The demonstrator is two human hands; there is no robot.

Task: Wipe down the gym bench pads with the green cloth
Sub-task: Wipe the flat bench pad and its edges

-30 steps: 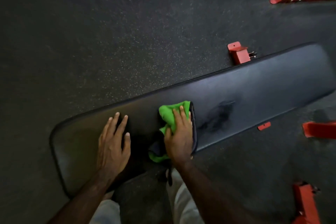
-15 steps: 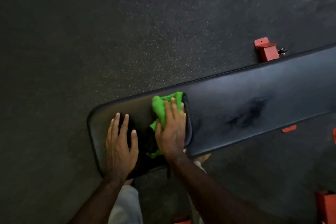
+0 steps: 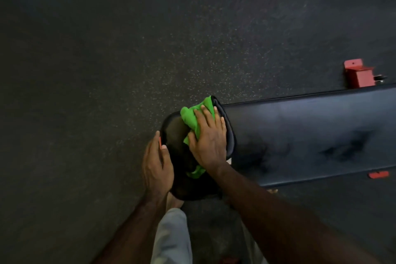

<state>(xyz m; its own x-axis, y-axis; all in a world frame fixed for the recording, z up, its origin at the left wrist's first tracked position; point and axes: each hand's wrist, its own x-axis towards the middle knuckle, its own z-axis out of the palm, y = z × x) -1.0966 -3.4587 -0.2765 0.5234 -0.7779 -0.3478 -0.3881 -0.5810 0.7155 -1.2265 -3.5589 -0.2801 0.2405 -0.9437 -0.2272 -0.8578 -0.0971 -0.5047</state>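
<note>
My right hand [image 3: 209, 141], fingers flat, presses green cloth [image 3: 192, 121] on seat pad [image 3: 174, 133]; left hand [image 3: 157, 167] cups pad's end (steadying). Wiping underway; next, long pad [image 3: 310, 135] rightward.

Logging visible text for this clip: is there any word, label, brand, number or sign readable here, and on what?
None can be read.
Long bench pad: no print, only dark smears.
Green cloth: no tag or logo shows.
Red frame bracket: plain paint, blurred.
Red tab below the pad edge: too small and blurred to tell.
</note>
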